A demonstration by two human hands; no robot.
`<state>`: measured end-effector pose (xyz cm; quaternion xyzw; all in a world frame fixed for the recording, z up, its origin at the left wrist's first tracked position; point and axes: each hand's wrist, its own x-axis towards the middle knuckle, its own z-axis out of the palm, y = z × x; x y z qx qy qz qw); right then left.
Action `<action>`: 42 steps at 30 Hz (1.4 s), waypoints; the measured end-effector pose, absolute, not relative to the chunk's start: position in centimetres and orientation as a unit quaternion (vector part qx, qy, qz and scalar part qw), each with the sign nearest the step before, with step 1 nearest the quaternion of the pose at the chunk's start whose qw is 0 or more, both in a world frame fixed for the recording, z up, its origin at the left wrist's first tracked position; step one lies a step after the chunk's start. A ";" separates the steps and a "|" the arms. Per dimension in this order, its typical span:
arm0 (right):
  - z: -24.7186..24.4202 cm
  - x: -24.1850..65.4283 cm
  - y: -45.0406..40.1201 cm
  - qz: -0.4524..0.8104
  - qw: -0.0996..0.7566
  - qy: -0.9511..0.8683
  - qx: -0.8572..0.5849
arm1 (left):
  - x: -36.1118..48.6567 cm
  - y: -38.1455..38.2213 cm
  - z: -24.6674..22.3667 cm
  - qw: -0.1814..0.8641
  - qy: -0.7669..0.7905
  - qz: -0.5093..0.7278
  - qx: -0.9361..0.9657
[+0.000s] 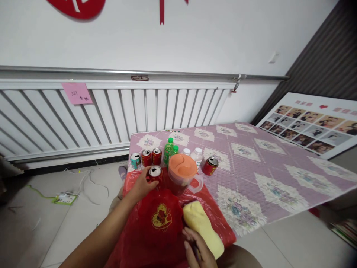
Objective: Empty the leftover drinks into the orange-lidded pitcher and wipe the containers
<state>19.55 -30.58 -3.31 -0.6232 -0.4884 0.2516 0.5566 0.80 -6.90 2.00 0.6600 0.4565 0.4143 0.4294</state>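
My left hand [144,183] is wrapped round an opened red drink can [155,172], which stands upright at the far edge of a red scalloped plate [145,223] with a gold heart print. Just right of the can is a clear pitcher [178,185] with an orange lid [182,166]. My right hand [199,248] is low in the view, its fingers curled beside a folded yellow cloth [202,225]. Something small and dark shows between those fingers, too unclear to name. Red plastic sheeting [223,230] lies under the plate and cloth.
Behind stand a teal can [135,160], two red cans [146,158], two green-capped bottles [169,149] and two white bottles [198,155]. Another red can [210,166] is to the right on the quilted cover [267,163]. A radiator [134,111] lines the wall; a power strip [64,198] lies on the floor.
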 end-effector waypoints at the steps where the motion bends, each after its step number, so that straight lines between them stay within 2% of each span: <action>1: -3.0 19.5 -30.2 0.278 0.542 -0.496 -0.619 | 0.0 -8.2 2.5 0.466 0.426 0.396 0.666; 4: -2.5 19.0 -28.9 0.329 0.490 -0.510 -0.626 | -1.9 -12.0 3.7 0.567 0.347 0.330 0.670; 7: -2.3 17.9 -27.9 0.398 0.473 -0.493 -0.612 | -3.3 -14.5 4.2 0.641 0.270 0.264 0.668; 12: -0.7 16.2 -27.7 0.593 0.437 -0.470 -0.487 | -4.4 -16.0 4.3 0.700 0.200 0.212 0.652; 17: 0.8 15.3 -28.3 0.629 0.415 -0.459 -0.471 | -4.7 -16.2 4.2 0.715 0.169 0.176 0.655; 22: -1.1 14.9 -27.8 0.501 0.448 -0.464 -0.577 | -4.1 -17.3 2.6 0.695 0.262 0.249 0.622; 26: -2.8 14.7 -26.7 0.362 0.471 -0.465 -0.656 | -2.8 -18.6 0.6 0.628 0.370 0.322 0.603; 34: -3.1 13.4 -24.8 0.143 0.476 -0.548 -0.673 | 0.5 -20.5 1.0 0.578 0.455 0.407 0.541; 38: -3.4 13.2 -24.7 0.080 0.469 -0.579 -0.662 | 1.5 -20.7 1.3 0.564 0.483 0.425 0.518; 42: -3.4 13.9 -25.4 0.100 0.436 -0.607 -0.657 | 0.8 -19.0 1.0 0.529 0.477 0.441 0.546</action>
